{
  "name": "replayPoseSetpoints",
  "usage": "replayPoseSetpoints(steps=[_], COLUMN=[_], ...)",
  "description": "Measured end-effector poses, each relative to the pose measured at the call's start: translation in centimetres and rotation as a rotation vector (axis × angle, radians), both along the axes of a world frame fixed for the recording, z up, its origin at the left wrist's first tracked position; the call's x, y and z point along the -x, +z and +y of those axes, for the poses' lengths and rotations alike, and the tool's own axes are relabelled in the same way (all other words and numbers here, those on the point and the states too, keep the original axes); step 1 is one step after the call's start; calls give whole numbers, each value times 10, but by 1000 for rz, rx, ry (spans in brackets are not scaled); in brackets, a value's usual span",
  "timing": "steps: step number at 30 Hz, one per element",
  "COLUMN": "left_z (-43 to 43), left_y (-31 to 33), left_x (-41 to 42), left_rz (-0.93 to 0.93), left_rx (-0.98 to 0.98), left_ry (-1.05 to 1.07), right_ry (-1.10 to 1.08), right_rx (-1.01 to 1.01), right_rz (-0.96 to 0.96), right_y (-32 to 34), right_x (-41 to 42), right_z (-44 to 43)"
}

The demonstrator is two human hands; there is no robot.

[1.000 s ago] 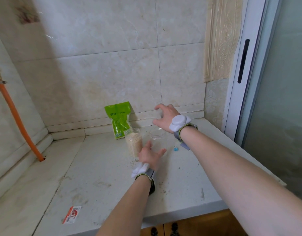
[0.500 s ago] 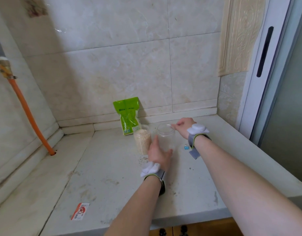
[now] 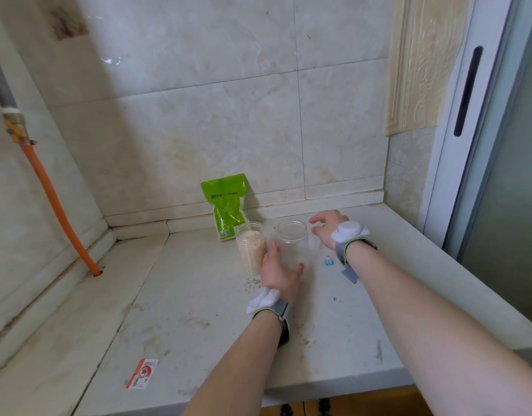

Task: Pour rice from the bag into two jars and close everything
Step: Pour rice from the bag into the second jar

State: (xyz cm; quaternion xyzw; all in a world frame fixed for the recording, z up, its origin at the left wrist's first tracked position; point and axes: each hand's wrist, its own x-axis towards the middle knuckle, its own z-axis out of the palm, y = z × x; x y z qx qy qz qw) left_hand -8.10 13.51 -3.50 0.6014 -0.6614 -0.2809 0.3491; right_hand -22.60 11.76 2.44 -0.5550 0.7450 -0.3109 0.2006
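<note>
Head view of a corner counter (image 3: pixel 198 319) set against tiled walls.

**Task items.** The green bag (image 3: pixel 227 205) stands at the back edge of the counter and leans on the wall. Just in front of it the full jar (image 3: pixel 250 250) stands upright with no lid and holds pale rice nearly to the neck. The empty jar (image 3: pixel 292 244), clear and also without a lid, stands upright just right of the full jar, nearly touching it.

**Hands.** The left hand (image 3: pixel 278 273) grips the near side of the empty jar low down, with its fingers in the gap between the two jars and its thumb on the jar's right side. The right hand (image 3: pixel 327 228) is just right of the empty jar's rim, with its fingers spread and loosely bent and nothing visibly held. Motion blur hides whether a fingertip touches the jar. Each wrist carries a grey band with a white device.

**Other items.**
- Loose grains (image 3: pixel 251 285) lie on the counter in front of the full jar.
- A small blue clip (image 3: pixel 328 261) lies right of the empty jar, near the right wrist.
- A red and white packet (image 3: pixel 142 373) lies near the front edge, left of the left forearm.
- An orange hose (image 3: pixel 53 202) runs down the left wall into the counter's left back corner.
</note>
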Motion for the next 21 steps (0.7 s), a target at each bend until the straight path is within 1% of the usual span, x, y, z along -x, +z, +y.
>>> replayPoseSetpoints(steps=[3, 6, 12, 15, 18, 21], left_z=[1, 6, 34, 47, 50, 37], left_y=[-1, 6, 16, 19, 31, 54], left_x=[-2, -1, -8, -15, -26, -41], left_rz=[-21, -26, 122, 211, 332, 365], left_rx=[-12, -13, 4, 84, 157, 242], left_ry=[-20, -28, 17, 57, 49, 103], right_ry=[-10, -14, 2, 18, 29, 46], right_rx=[38, 82, 190, 203, 247, 292], right_rz=[-15, 10, -13, 6, 1, -4], right_y=[14, 26, 47, 55, 62, 68], right_x=[-1, -6, -29, -42, -58, -74], right_z=[8, 16, 31, 34, 34, 30])
